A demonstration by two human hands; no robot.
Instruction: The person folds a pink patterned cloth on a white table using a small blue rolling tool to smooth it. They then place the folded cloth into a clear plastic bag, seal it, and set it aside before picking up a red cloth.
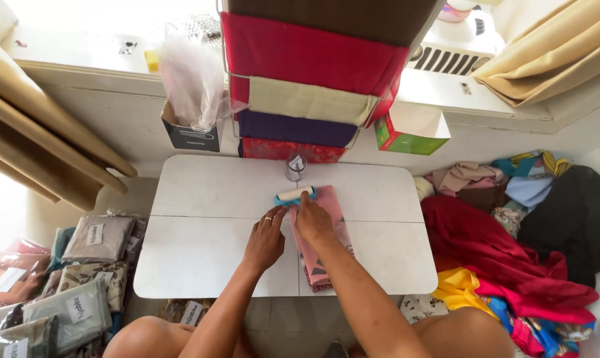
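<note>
my left hand (265, 240) on the table (200, 199), just left of the folded cloth (326, 245) | my right hand (312, 219) on the cloth, behind it the roller (295, 195) | small glass (295, 167) behind the roller | stacked fabrics (300, 99) behind the table | clothes heap (512, 238) right of it | bagged packs (81, 278) left

One head-worn camera looks steeply down, fairly close, over the white table (200, 245) toward the wall.

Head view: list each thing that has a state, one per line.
Pink cloth: folded into a long strip, flat on the table.
Roller: lying on the cloth's far end.
Right hand: pressed on the cloth, fingertips at the roller.
Left hand: flat at the cloth's edge.
Green box: flap open.
Clothes pile: loose, unfolded.
Bagged fabrics: packed, stacked.
</note>
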